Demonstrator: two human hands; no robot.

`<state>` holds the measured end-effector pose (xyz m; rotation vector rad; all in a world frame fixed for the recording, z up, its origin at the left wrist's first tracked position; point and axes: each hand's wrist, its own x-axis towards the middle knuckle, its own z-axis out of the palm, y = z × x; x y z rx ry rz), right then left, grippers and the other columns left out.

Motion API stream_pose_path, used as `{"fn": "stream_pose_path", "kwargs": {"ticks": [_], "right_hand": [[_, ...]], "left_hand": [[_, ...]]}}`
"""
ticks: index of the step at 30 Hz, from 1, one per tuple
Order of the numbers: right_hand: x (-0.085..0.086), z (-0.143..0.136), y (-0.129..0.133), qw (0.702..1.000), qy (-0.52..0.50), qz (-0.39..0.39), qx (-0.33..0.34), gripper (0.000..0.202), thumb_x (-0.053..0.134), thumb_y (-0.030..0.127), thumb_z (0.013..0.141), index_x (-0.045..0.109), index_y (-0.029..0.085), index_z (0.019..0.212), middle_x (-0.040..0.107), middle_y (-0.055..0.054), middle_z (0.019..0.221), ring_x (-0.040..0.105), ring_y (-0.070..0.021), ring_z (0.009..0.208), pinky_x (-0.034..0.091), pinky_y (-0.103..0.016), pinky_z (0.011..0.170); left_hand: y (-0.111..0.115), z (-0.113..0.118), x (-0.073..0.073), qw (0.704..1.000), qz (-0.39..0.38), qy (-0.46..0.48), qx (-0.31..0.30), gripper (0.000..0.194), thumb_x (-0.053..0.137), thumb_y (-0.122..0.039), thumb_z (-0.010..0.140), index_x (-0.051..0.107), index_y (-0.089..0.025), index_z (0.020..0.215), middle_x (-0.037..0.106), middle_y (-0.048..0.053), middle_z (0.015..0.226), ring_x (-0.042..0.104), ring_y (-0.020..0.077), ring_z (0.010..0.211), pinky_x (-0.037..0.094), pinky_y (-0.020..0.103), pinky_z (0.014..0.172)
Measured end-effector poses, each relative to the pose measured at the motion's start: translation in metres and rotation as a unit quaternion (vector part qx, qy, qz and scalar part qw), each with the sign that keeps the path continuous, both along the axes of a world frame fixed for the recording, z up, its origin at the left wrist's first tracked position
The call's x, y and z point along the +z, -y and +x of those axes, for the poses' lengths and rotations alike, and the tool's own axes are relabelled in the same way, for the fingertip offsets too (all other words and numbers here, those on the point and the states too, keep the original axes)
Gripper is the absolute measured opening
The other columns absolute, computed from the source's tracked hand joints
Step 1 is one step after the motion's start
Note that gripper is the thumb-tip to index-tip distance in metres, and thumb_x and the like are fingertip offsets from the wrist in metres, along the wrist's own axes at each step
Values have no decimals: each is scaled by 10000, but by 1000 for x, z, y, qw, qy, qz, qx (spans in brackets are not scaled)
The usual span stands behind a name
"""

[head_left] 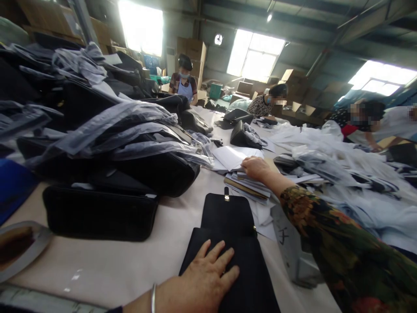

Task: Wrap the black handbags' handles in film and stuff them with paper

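Observation:
My left hand (208, 278) lies with its fingers spread on a black bag (257, 269), whose upper flap with a small metal-tipped strap points away from me. A silver bracelet circles the left wrist. Beyond the bag, my right hand (256, 167) reaches to the top of a stack of papers and cards (249, 186). Its fingers are pressed together at the edge of a white sheet (233, 157), the fingertips partly hidden.
Black bags with plastic-wrapped handles (156, 169) are piled at the left. A tape roll (22, 248) sits at the lower left. Clear plastic wrapping (325, 148) covers the right side, beside a grey box (289, 243). Several people work farther back.

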<state>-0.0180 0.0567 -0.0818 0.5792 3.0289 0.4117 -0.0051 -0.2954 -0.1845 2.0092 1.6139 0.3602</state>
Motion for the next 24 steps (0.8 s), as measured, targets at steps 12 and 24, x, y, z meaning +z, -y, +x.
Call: {"fn": "stream_pose_path", "kwargs": {"ticks": [12, 24], "right_hand": [[-57, -88, 45, 999, -16, -7, 42, 303, 576, 293, 901, 767, 111, 1050, 694, -211, 1167, 494, -351, 1177, 303, -449, 979], [-79, -112, 32, 997, -30, -51, -40, 318, 515, 172, 891, 785, 132, 1054, 697, -220, 1180, 537, -317, 1177, 349, -418, 971]], "left_hand": [[2, 2, -3, 999, 38, -11, 7, 597, 510, -405, 973, 402, -235, 1535, 327, 177, 1619, 275, 446, 1488, 253, 714, 1151], [5, 2, -13, 994, 99, -27, 24, 474, 340, -390, 1054, 450, -265, 1497, 400, 161, 1583, 355, 433, 1456, 343, 697, 1112]]}}
